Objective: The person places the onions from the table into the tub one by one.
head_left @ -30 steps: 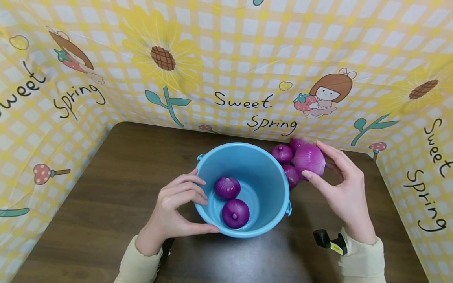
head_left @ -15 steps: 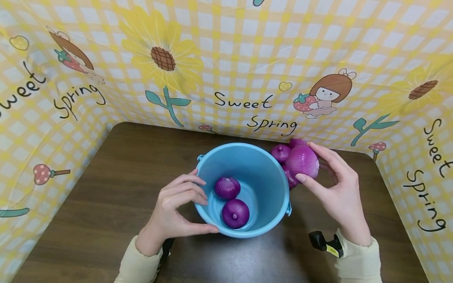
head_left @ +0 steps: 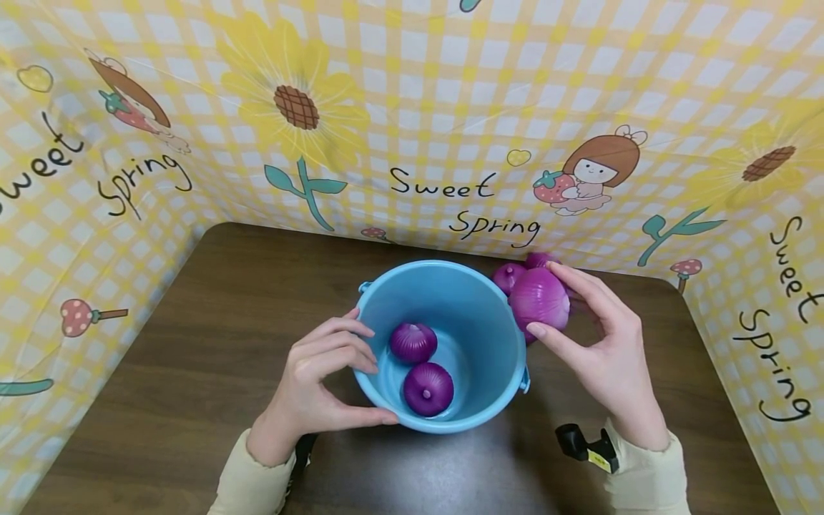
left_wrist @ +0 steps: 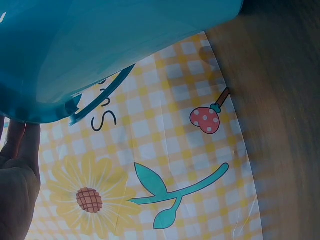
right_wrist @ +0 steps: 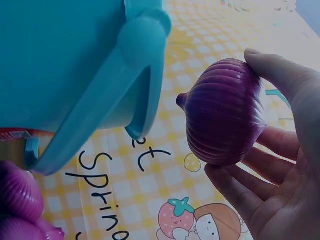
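A blue bucket [head_left: 489,315] stands on the dark wooden table, with two purple onions [head_left: 414,342] lying in its bottom. My left hand [head_left: 322,375] grips the bucket's left rim, its fingers over the edge and the thumb at the front. Between the thumb and fingers of my right hand [head_left: 608,343] is another onion [head_left: 539,300], held up just right of the bucket's rim. The right wrist view shows this onion [right_wrist: 225,112] whole, its pointed tip toward the bucket. Fingers of the left hand [left_wrist: 22,165] also show under the rim in the left wrist view.
Behind the held onion, more onions [head_left: 508,276] sit on the table [head_left: 257,300] against the bucket's right side, partly hidden. The bucket's handle [right_wrist: 90,110] hangs down its outside. A yellow checked cloth [head_left: 412,129] rises along the table's back and sides.
My right hand has moved left with the onion, bringing it from over the pile to the bucket's right rim. The left hand and the bucket have stayed where they were.
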The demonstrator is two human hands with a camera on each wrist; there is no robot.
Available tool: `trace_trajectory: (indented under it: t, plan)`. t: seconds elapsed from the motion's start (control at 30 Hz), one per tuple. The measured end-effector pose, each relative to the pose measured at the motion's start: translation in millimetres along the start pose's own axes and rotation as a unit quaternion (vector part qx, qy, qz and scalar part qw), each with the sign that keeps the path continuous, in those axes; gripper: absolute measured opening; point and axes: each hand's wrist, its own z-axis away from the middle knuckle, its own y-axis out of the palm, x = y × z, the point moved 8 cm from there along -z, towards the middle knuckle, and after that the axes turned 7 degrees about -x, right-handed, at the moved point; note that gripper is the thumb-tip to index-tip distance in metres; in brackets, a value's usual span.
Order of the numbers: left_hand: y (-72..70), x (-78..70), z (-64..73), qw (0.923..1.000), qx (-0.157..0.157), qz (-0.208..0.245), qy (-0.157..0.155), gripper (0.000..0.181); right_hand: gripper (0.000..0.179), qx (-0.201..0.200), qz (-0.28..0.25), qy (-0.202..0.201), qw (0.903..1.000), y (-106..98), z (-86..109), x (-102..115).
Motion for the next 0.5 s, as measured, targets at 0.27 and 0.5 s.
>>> trace_trajectory:
  t: [0.27, 0.5]
  plan:
    - [0.5, 0.2, -0.2, 1.0000, -0.001, 0.001, 0.002, 0.049, 0.080, 0.013, 0.016, -0.006, 0.9998, 7, 1.5, 2]
    - [0.2, 0.6, -0.3, 1.0000, 0.000, 0.000, 0.001, 0.049, 0.082, 0.022, 0.012, -0.007, 0.9997, 12, 2.4, 5]
